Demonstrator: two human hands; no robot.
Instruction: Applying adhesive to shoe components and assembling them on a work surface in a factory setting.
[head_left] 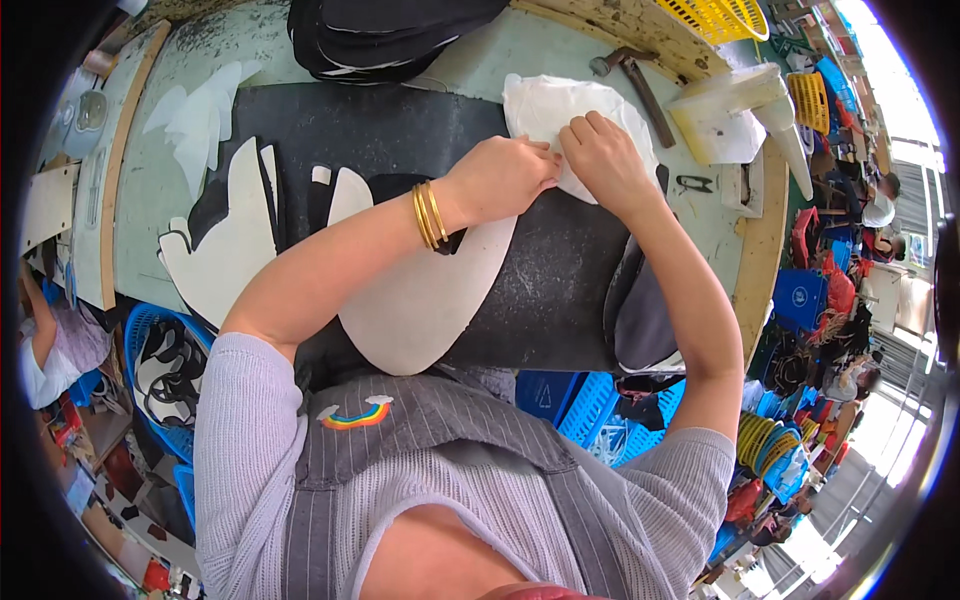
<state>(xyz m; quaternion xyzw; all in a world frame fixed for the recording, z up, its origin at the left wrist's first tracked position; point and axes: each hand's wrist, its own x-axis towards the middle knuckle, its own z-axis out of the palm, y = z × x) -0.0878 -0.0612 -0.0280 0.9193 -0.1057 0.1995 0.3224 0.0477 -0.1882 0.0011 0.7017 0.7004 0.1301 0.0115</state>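
Note:
My left hand (pixel 502 176), below two gold bangles, is closed with its fingertips pinched at the near left edge of a white crumpled sheet (pixel 535 100). Beside it my right hand (pixel 606 160) is curled closed over the same sheet. The fingertips of both hands nearly meet, and what they grip is hidden. Under my left forearm lies a large white cut piece (pixel 420 310) with a rounded end. Another white piece with dark edges (pixel 235 235) lies further left. A dark rounded piece (pixel 648 315) is beside my right forearm. All lie on or overlap a black mat (pixel 540 290).
Black cut pieces (pixel 390 35) are stacked at the back. A hammer (pixel 645 90), a translucent plastic container (pixel 725 110) and small black snips (pixel 694 184) sit to the right. Translucent templates (pixel 200 120) lie at left. Blue baskets (pixel 150 350) stand below the table.

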